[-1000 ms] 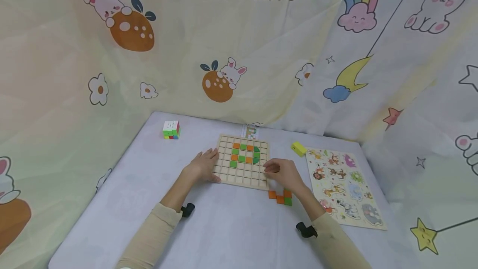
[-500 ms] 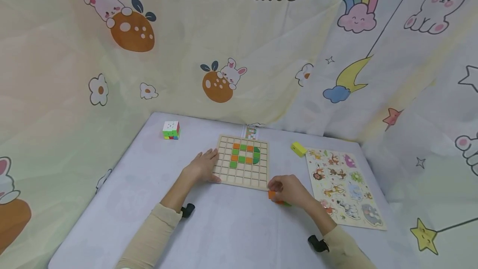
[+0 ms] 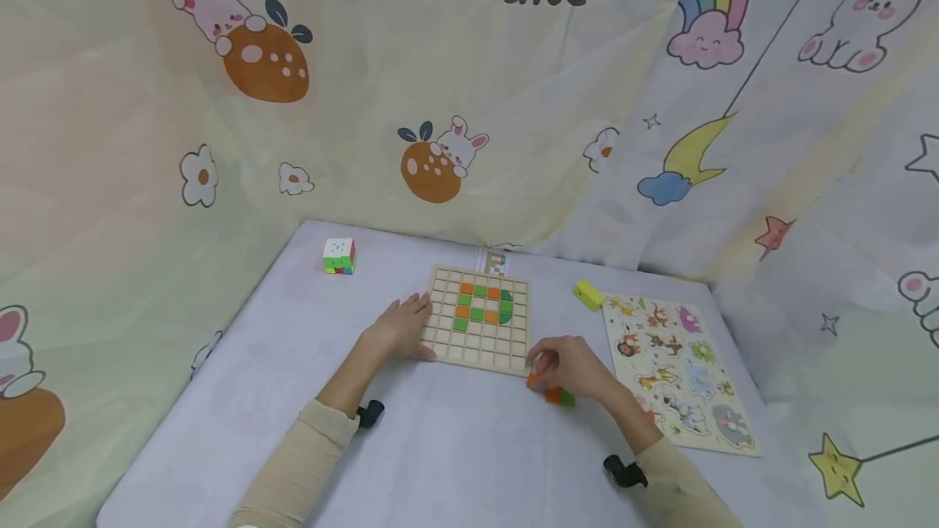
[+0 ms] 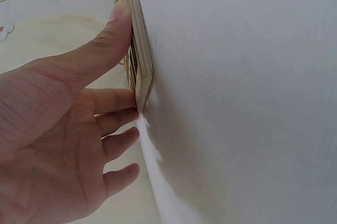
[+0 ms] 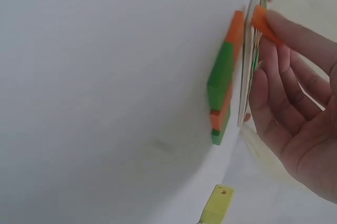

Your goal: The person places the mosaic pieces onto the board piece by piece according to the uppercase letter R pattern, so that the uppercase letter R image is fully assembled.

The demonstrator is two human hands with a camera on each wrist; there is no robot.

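A wooden grid board (image 3: 480, 345) lies in the middle of the table, with orange and green tiles (image 3: 478, 315) set in its cells. My left hand (image 3: 399, 327) rests at the board's left side; in the left wrist view its thumb and fingertips touch the board near a corner, the fingers fairly straight. Just off the board's near right corner, my right hand (image 3: 568, 367) pinches an orange tile (image 5: 266, 23) between thumb and fingers, shown tilted. Below that hand lie several loose tiles, among them a green tile (image 5: 221, 79) and an orange tile (image 3: 552, 396), partly hidden from the head view.
Right of the board lies an animal puzzle board (image 3: 678, 373), with a yellow block (image 3: 588, 295) by its far left corner. A small pattern card (image 3: 495, 262) sits behind the grid board. A puzzle cube (image 3: 339, 256) stands at the far left.
My right hand has moved from the board's right edge down to the loose tiles and now pinches an orange one, slightly tilted. The left hand stays at the board.
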